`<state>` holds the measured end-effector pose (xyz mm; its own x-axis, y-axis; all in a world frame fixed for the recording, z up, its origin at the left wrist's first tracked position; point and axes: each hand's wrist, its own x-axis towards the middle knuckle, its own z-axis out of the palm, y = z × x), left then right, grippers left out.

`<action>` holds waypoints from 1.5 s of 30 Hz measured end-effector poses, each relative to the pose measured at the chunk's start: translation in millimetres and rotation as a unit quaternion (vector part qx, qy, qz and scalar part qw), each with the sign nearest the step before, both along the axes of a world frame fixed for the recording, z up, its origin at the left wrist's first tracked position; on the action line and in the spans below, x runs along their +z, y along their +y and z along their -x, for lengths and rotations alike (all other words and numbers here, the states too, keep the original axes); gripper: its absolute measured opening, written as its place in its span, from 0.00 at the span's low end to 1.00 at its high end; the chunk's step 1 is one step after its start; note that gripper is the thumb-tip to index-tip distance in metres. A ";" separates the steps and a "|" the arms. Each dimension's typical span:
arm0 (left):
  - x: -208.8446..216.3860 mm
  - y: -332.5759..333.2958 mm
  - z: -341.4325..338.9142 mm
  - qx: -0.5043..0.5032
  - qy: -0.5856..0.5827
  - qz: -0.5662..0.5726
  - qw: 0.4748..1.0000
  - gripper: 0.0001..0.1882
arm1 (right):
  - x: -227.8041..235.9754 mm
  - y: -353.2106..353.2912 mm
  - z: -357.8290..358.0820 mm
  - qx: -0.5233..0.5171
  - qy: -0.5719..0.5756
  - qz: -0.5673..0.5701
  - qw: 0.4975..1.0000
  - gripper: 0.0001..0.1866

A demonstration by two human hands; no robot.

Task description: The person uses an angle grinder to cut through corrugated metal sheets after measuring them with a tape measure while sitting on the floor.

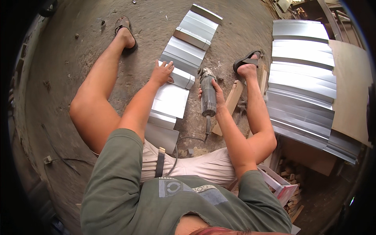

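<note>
A long ribbed metal sheet (182, 51) lies on the ground between my legs, running away from me. My left hand (161, 73) rests on one of its raised ribs with the fingers spread. In my right hand (216, 94) is a grey angle grinder (208, 92), held by its body just right of the sheet. The grinder's head points away from me, near the sheet's right edge. Its cord drops from the rear end toward my lap. Whether the disc is spinning or touches the metal I cannot tell.
Wider ribbed metal sheets (302, 74) lie at the right beside a plywood board (352, 86). A wooden block (232, 102) sits by my right leg. Small wood offcuts (293, 192) are heaped at the lower right. A cable (66, 159) trails over the dirt floor at left.
</note>
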<state>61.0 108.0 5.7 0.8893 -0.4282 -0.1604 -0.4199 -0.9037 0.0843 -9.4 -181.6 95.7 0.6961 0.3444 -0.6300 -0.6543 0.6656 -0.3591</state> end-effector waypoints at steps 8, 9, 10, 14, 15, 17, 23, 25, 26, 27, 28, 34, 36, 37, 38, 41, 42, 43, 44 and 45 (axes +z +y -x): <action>-2.4 2.5 9.3 -0.018 -0.028 0.015 0.999 0.47 | -31.9 -2.4 -10.2 0.044 0.049 -0.048 0.997 0.35; -4.7 3.5 9.0 -0.016 -0.030 0.023 0.999 0.46 | -32.7 -2.3 -11.2 0.044 0.055 -0.044 0.997 0.35; -7.0 4.7 8.1 -0.016 -0.034 0.029 0.999 0.46 | -31.6 -0.9 -12.0 0.043 0.061 -0.041 0.996 0.35; -13.3 6.9 6.7 -0.007 -0.030 0.052 0.998 0.45 | -35.9 1.8 -17.0 0.053 0.066 -0.042 0.996 0.36; -14.0 5.7 6.0 -0.007 -0.027 0.064 0.998 0.44 | -38.1 0.4 -17.6 0.057 0.059 -0.033 0.996 0.36; -10.8 5.1 4.4 -0.008 -0.025 0.068 0.997 0.43 | -42.8 -1.6 -18.2 0.062 0.043 -0.020 0.997 0.36; -11.8 6.6 3.1 -0.010 -0.023 0.059 0.998 0.43 | -43.9 -0.4 -16.7 0.060 0.050 -0.041 0.996 0.36; -12.1 6.0 2.7 -0.009 -0.020 0.060 0.998 0.43 | -43.4 0.9 -16.4 0.053 0.062 -0.046 0.996 0.36; -11.9 5.0 2.2 -0.008 -0.016 0.058 0.998 0.43 | -43.5 1.1 -16.2 0.049 0.067 -0.049 0.995 0.36; -11.6 3.5 1.8 -0.007 -0.013 0.056 0.998 0.43 | -43.6 1.4 -16.0 0.051 0.060 -0.038 0.996 0.36; -12.4 3.2 1.1 -0.005 -0.010 0.053 0.999 0.42 | -45.0 1.3 -16.2 0.053 0.052 -0.028 0.997 0.36; -15.6 2.8 0.8 -0.003 -0.017 0.045 0.999 0.42 | -46.7 -0.6 -15.9 0.046 0.053 -0.025 0.997 0.36; -14.0 3.5 1.6 -0.003 -0.016 0.038 0.999 0.42 | -45.5 0.8 -15.3 0.045 0.057 -0.034 0.997 0.36; -12.7 2.8 1.8 -0.003 -0.015 0.036 0.999 0.42 | -45.5 0.4 -14.7 0.044 0.057 -0.035 0.997 0.36; -11.4 2.7 1.5 -0.004 -0.012 0.036 0.999 0.43 | -45.7 0.2 -14.5 0.043 0.057 -0.036 0.997 0.35; -9.0 2.6 1.0 -0.005 -0.007 0.034 0.999 0.43 | -47.0 1.2 -15.3 0.045 0.052 -0.024 0.997 0.35; -8.5 2.1 1.4 -0.005 -0.008 0.033 0.999 0.43 | -47.6 1.7 -15.6 0.050 0.045 -0.026 0.997 0.35; -8.9 2.4 1.2 -0.005 -0.009 0.031 0.999 0.43 | -49.1 2.8 -16.6 0.055 0.038 -0.029 0.997 0.35; -9.2 2.3 0.7 -0.005 -0.010 0.032 0.999 0.43 | -50.1 3.3 -17.5 0.060 0.031 -0.031 0.997 0.35; -9.4 1.8 0.2 -0.005 -0.010 0.033 0.999 0.43 | -49.7 1.9 -17.8 0.058 0.039 -0.036 0.997 0.35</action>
